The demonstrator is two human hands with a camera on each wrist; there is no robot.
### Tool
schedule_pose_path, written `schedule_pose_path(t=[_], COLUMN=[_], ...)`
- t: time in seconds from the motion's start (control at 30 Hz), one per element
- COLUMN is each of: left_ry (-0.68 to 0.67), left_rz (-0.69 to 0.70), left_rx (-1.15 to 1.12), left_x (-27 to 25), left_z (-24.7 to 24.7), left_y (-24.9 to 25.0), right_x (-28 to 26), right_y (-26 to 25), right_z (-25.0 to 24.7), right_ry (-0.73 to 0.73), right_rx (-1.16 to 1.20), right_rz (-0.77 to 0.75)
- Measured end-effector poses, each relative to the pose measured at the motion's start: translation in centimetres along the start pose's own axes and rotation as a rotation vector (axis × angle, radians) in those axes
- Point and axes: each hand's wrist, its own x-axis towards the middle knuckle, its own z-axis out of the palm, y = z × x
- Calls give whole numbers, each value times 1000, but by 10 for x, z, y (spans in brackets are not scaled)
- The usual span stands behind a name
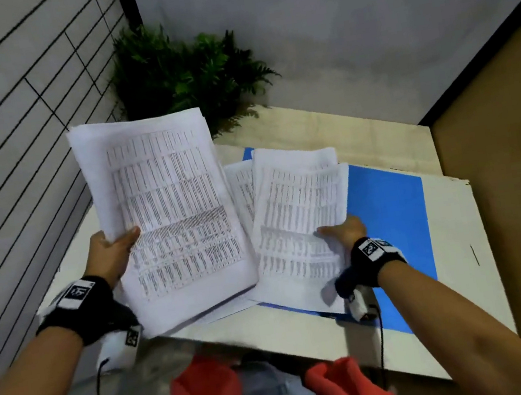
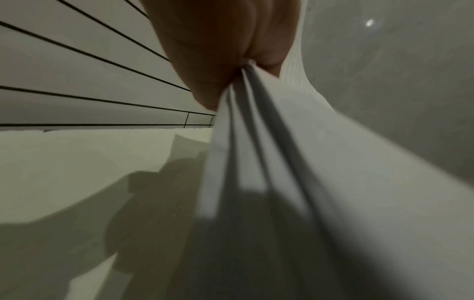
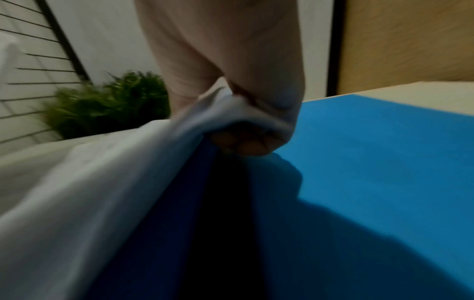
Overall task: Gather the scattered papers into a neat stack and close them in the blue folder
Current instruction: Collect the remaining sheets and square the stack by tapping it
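Observation:
My left hand point(image 1: 114, 249) grips a thick bundle of printed papers point(image 1: 166, 211) by its left edge, lifted off the table and tilted up; in the left wrist view the fingers point(image 2: 218, 52) pinch the sheet edges point(image 2: 256, 162). My right hand point(image 1: 342, 230) pinches the right edge of a second bunch of papers point(image 1: 300, 222), raised slightly above the open blue folder point(image 1: 391, 221). In the right wrist view the thumb and fingers point(image 3: 243, 142) clamp the white sheets point(image 3: 115, 182) over the blue folder point(image 3: 384, 162). A few more sheets point(image 1: 239, 187) lie beneath, between the two bundles.
The folder lies on a pale table point(image 1: 461, 285) whose near edge runs just before my body. A green fern point(image 1: 186, 73) stands in the far corner, by a tiled wall point(image 1: 3, 117) on the left. A brown floor point(image 1: 505, 127) lies to the right.

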Motion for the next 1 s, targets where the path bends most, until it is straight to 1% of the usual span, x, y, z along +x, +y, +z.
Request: schedule_pose_path(t=[0.03, 0.13, 0.23, 0.27, 0.33, 0.47, 0.6, 0.67, 0.77, 0.83, 0.93, 1.0], left_ry=[5, -4, -17, -22, -9, -10, -5, -6, 1, 5, 18, 28], left_rz=[-8, -18, -32, -39, -52, -80, -101, -108, -119, -120, -125, -121], left_rx=[-5, -27, -36, -39, -38, -54, -78, -78, -68, -51, -48, -67], left_x=[0, 0, 2, 3, 3, 2, -3, -4, -6, -9, -17, -24], left_z=[-2, -6, -12, -14, -17, -24, -29, -33, -41, -46, -53, -55], left_y=[-2, -4, -4, -4, -3, -2, -1, -1, -7, -9, -5, -3], right_x=[-5, -21, -38, -43, -53, -58, -55, -57, -65, -69, -59, -47], right_y=[-11, -35, -43, -43, -46, -52, -51, -47, -43, -42, -41, -37], right_z=[13, 49, 82, 91, 108, 128, 125, 126, 137, 136, 113, 90], right_ry=[-19, -59, -37, -34, -15, 39, -32, -33, 6, -51, -128, -111], right_rx=[-51, -233, -488, -516, -486, -264, -190, -239, -382, -399, -294, -213], right_rz=[-18, -2, 6, 9, 18, 90, 112, 85, -65, -138, -122, -90])
